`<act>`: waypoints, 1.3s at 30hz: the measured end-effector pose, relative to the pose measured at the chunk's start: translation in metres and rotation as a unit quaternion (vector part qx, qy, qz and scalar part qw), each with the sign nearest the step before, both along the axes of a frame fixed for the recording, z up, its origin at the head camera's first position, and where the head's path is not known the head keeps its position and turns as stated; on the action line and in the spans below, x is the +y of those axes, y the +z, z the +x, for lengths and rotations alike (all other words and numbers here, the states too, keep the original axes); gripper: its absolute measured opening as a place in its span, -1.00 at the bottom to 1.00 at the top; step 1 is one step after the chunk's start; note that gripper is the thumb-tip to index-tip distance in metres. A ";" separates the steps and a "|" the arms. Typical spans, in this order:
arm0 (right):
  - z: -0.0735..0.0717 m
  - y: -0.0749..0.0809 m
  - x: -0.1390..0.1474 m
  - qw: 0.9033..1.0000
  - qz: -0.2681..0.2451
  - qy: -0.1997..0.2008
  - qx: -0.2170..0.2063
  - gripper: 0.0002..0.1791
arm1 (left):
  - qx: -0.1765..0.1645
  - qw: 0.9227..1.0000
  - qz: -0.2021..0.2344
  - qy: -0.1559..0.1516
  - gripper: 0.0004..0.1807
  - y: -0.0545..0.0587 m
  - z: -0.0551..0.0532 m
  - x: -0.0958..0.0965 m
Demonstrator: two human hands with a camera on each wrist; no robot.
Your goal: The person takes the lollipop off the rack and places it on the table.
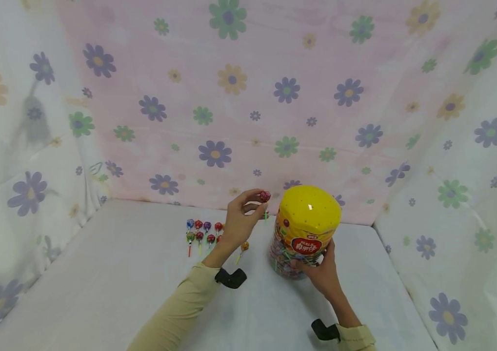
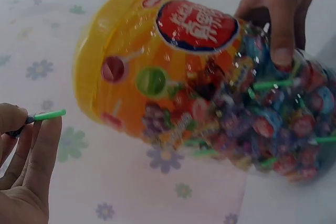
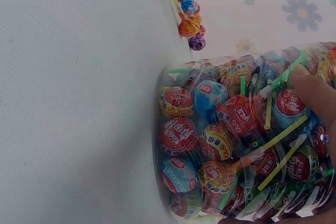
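Note:
A red-wrapped lollipop (image 1: 265, 196) with a green stick is pinched between the thumb and fingers of my left hand (image 1: 243, 219), raised to the left of a big candy jar (image 1: 311, 214). In the left wrist view its green stick (image 2: 51, 115) points toward the jar. My right hand (image 1: 324, 273) grips the jar's lower right side, thumb across the front. The jar has a yellow top, a red label and a transparent lower part packed with wrapped lollipops (image 3: 218, 148). It leans slightly; whether its base touches the table cannot be told.
Several lollipops lie in two rows (image 1: 198, 224) on the white table (image 1: 112, 273), left of my left hand and partly hidden by it. An orange lollipop (image 1: 245, 246) lies beside my left wrist. A flowered cloth (image 1: 252, 97) hangs behind the table and at both sides.

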State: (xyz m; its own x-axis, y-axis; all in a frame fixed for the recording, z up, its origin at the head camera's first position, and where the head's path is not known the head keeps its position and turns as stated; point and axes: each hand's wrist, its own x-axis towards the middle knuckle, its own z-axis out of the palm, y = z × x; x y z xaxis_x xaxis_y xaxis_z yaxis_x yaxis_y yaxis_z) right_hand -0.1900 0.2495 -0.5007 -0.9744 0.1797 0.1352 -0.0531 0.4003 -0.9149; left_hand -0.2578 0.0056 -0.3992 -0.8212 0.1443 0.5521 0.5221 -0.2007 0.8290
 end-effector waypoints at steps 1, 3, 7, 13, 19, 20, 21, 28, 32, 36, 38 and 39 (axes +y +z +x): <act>0.000 0.000 0.000 1.000 0.001 0.000 -0.001 0.27 | -0.010 1.000 -0.002 0.001 -0.62 -0.006 -0.001 -0.008; 0.000 0.001 0.001 1.000 0.003 0.000 -0.002 0.28 | -0.026 0.999 -0.014 0.012 -0.62 -0.019 -0.003 -0.025; 0.000 0.001 0.002 1.000 0.005 0.000 -0.003 0.28 | -0.056 0.996 -0.048 0.044 -0.62 -0.045 -0.005 -0.059; 0.000 0.002 0.004 1.000 0.002 0.001 -0.001 0.28 | -0.094 0.982 -0.105 0.126 -0.65 -0.086 -0.018 -0.113; 0.000 0.002 0.005 1.000 0.007 -0.003 -0.007 0.28 | -0.167 0.936 -0.209 0.229 -0.67 -0.116 -0.026 -0.157; 0.001 0.001 0.005 1.000 0.006 -0.003 -0.008 0.28 | -0.170 0.929 -0.225 0.239 -0.67 -0.119 -0.027 -0.162; 0.001 0.001 0.005 1.000 0.007 -0.004 -0.008 0.28 | -0.170 0.922 -0.240 0.252 -0.68 -0.121 -0.028 -0.167; 0.003 0.002 0.004 1.000 0.002 0.001 -0.004 0.27 | -0.174 0.887 -0.315 0.289 -0.73 -0.128 -0.033 -0.181; 0.005 0.003 0.003 1.000 0.001 0.002 -0.004 0.26 | -0.180 0.873 -0.346 0.291 -0.74 -0.127 -0.034 -0.182; 0.004 0.003 0.004 1.000 0.001 0.004 0.005 0.26 | -0.174 0.861 -0.374 0.296 -0.74 -0.125 -0.036 -0.181; 0.004 0.002 0.004 1.000 0.002 0.006 0.010 0.25 | -0.179 0.855 -0.389 0.294 -0.72 -0.125 -0.037 -0.180; 0.004 0.002 0.005 1.000 0.002 0.007 0.011 0.25 | -0.182 0.852 -0.395 0.293 -0.71 -0.126 -0.037 -0.179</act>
